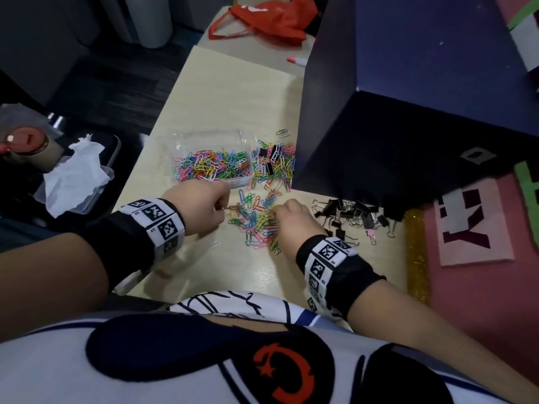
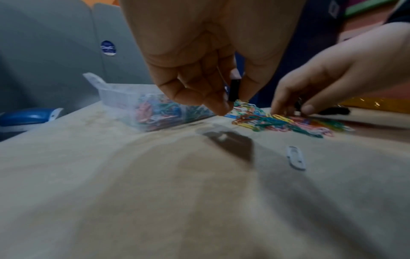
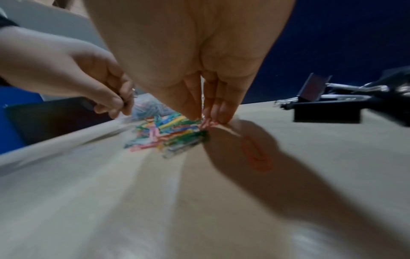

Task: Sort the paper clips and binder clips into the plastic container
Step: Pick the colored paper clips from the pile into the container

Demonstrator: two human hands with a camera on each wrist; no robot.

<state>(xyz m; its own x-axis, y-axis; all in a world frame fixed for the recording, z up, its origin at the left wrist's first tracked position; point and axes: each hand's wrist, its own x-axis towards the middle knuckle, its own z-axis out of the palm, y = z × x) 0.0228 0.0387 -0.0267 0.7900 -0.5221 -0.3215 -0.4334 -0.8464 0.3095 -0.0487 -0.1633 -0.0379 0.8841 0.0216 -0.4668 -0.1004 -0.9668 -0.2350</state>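
A clear plastic container (image 1: 245,135) holds many coloured paper clips (image 1: 213,167). Beside its right wall lies a mixed heap of paper clips and black binder clips (image 1: 274,164). A loose pile of coloured paper clips (image 1: 256,220) lies in front of it. My left hand (image 1: 223,208) hovers at that pile's left edge and pinches a black binder clip (image 2: 234,91). My right hand (image 1: 275,212) reaches down on the pile's right side, its fingertips (image 3: 218,115) and thumb closed on a pink paper clip (image 3: 207,122). Several black binder clips (image 1: 350,217) lie to its right.
A big dark blue box (image 1: 408,112) stands close behind the clips. A white paper clip (image 2: 296,157) and an orange one (image 3: 257,156) lie alone on the table. A tissue (image 1: 73,176) in a plastic tray sits off the left edge. A red bag (image 1: 262,18) and a marker (image 1: 296,61) lie far back.
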